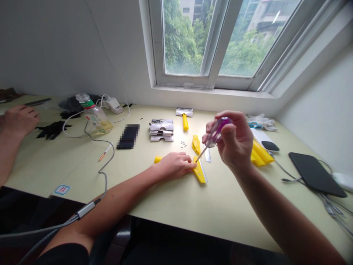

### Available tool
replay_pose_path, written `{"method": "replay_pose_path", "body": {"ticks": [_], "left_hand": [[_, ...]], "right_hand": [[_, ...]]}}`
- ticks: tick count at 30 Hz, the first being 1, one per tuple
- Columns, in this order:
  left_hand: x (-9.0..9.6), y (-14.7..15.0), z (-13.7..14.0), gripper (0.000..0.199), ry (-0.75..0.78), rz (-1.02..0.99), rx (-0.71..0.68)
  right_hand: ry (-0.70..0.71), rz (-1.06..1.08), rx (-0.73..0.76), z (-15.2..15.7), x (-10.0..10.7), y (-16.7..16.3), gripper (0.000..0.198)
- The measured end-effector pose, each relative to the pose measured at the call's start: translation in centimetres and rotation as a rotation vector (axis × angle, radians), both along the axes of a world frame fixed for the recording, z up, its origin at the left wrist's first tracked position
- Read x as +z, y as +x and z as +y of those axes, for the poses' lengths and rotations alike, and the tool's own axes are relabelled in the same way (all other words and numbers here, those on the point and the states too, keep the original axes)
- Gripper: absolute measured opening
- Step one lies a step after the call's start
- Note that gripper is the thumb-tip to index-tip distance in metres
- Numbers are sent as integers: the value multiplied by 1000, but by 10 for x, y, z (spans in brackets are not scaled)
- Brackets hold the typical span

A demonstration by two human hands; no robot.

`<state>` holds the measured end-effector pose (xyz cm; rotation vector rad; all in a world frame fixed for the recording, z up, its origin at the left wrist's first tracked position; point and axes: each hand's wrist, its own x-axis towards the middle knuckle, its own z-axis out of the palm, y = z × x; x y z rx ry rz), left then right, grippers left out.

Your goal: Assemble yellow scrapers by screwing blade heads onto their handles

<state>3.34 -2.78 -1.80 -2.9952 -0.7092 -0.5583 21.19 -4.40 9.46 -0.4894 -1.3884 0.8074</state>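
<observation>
My right hand (231, 141) is closed around the clear purple handle of a screwdriver (217, 132), held at a slant. Its tip meets the yellow head of a scraper (200, 172) with a thin metal blade along its right edge. My left hand (176, 164) grips this scraper over its handle, whose yellow end shows to the left, with fingertips at the head. Just beyond lie yellow plastic head pieces (195, 143) and a flat metal blade (207, 153). Several small metal fasteners (183, 144) are scattered to their left.
At the back stand stacked white packaging sleeves (161, 130) and a sleeved yellow-handled scraper (185, 121). Yellow handles (261, 152) and a black tablet-like device (317, 173) lie right. Left are a pixelated dark rectangle (128, 136), a bottle (95, 117), cables and another person's hand (20, 117).
</observation>
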Motion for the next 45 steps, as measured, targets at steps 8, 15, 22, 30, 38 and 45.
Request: {"method": "replay_pose_path", "body": {"ticks": [8, 15, 22, 30, 38, 45], "left_hand": [[0, 0, 0, 26, -2, -6, -2], [0, 1, 0, 28, -16, -4, 7], [2, 1, -1, 28, -16, -11, 1], [1, 1, 0, 26, -26, 4, -4], [5, 0, 0, 26, -2, 29, -11], [5, 1, -1, 29, 2, 46, -17]], "right_hand": [[11, 46, -47, 0, 0, -3, 19], [-40, 22, -114, 7, -3, -3, 32], [0, 11, -99, 1, -8, -7, 27], [-35, 11, -116, 6, -7, -7, 23], [-11, 31, -57, -4, -6, -11, 25], [5, 338, -193, 14, 4, 8, 26]]}}
